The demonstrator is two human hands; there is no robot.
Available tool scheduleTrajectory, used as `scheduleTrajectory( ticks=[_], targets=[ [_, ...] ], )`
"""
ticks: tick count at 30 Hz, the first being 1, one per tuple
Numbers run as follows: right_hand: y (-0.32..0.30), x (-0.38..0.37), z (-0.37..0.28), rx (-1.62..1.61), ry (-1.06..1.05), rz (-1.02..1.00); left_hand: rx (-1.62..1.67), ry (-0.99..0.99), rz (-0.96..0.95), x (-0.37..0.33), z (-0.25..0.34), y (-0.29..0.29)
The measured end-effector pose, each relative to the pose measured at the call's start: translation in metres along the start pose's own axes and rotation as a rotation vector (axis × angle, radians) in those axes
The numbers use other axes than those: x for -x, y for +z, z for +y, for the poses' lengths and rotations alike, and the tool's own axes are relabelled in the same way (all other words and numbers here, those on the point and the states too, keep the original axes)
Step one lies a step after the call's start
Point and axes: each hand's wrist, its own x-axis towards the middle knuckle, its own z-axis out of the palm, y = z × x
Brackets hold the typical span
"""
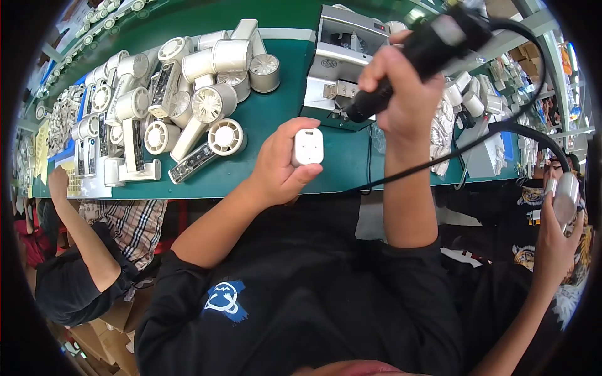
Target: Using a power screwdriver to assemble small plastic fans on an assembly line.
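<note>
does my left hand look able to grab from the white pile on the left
Probably not: nothing blocks the way to the white pile, but the left hand is full, gripping a white block.

Left forearm (216, 219) bare and slanting inward, left hand (276, 153) curved in a C-shaped grip, its thumb (306, 174) nearest the body, right forearm (407, 194) almost straight ahead, right hand (409, 94) farther forward, its fingers (374, 70) curled round
</note>
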Motion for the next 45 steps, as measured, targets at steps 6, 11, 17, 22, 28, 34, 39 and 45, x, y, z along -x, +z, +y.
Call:
scheduleTrajectory(
  ticks=[6, 11, 17, 22, 28, 34, 39, 45],
  targets=[
    [0.008, 0.027, -0.08, -0.32, -0.207, -0.413, -0.167, 0.105, -0.034, -0.014, 0.011, 0.007],
    [0.028, 0.037, -0.077, -0.315, -0.137, -0.383, -0.155, 0.091, -0.026, -0.01, 0.007, 0.006],
    [0.03, 0.033, -0.072, -0.272, -0.083, -0.381, -0.125, 0.093, -0.052, -0.014, 0.004, 0.009],
    [0.026, 0.028, -0.067, -0.176, -0.115, -0.419, -0.101, 0.033, -0.116, -0.016, 0.004, 0.007],
    [0.025, 0.024, -0.076, -0.243, -0.137, -0.358, -0.131, -0.052, -0.22, -0.02, 0.023, -0.001],
    [-0.022, 0.004, -0.09, 0.104, -0.064, -0.123, 0.138, 0.152, -0.045, -0.097, 0.092, -0.06],
    [-0.029, -0.007, -0.077, 0.033, -0.046, -0.169, -0.928, 0.178, -0.233, -0.257, 0.05, -0.114],
    [-0.124, -0.043, -0.041, 0.277, 0.004, 0.177, -1.458, -0.069, -0.706, -0.321, -0.191, -0.173]
  ],
)
